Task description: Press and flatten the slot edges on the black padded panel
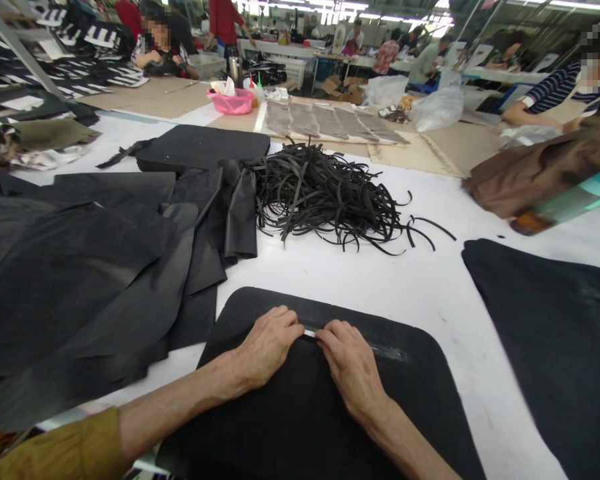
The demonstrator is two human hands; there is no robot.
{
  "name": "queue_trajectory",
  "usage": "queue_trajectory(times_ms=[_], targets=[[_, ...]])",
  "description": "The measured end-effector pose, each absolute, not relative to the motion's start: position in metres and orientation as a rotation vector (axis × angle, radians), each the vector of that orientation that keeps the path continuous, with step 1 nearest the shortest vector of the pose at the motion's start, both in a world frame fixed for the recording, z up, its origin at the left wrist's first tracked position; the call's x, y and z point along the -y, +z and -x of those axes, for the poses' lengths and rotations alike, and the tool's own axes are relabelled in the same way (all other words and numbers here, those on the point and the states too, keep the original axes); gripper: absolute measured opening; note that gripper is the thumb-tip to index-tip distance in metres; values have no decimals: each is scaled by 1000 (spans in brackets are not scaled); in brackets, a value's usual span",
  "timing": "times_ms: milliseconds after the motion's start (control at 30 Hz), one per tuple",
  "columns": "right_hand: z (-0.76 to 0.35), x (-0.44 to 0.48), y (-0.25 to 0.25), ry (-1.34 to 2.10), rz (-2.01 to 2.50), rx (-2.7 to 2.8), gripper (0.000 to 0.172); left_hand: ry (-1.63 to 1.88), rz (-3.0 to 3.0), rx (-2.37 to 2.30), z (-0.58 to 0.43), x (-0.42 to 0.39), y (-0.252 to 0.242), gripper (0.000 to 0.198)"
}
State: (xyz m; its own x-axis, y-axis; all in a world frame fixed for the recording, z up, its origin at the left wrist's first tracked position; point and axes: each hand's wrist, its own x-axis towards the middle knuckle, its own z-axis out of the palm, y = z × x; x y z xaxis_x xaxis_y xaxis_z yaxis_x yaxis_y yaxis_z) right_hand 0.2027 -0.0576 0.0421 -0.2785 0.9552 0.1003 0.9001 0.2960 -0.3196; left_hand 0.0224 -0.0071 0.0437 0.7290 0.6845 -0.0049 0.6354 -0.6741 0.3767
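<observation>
A black rounded-corner panel (pixel 280 427) lies on the white tabletop right before me. My left hand (pixel 270 340) is closed, thumb and fingers pinched on a narrow edge of black material running across the panel. Close beside it, my right hand (pixel 350 360) pinches the same edge, its fingers bent. A short white sliver (pixel 309 332) shows between the two sets of fingertips; whether it is a strip or a gap I cannot tell. To the right of my hands a shiny whitish streak (pixel 390 352) marks the panel.
A heap of thin black strips (pixel 325 193) lies beyond the panel. Black sheets (pixel 80 267) overlap on the left, with a black pad (pixel 200 147) behind. Another black panel (pixel 555 333), a bottle (pixel 570 200) and brown fabric (pixel 525 170) are right. A pink basket (pixel 233 103) stands farther back; people work beyond.
</observation>
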Motion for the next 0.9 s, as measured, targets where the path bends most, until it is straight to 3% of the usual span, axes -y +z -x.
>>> queue_trajectory(times_ms=[367,900], targets=[[-212,64,34,199,1496,2384,20,198,-2688,-706,-9,3,45,14],[-216,71,44,64,1334,2684,24,-34,-2854,-496,-11,7,59,29]])
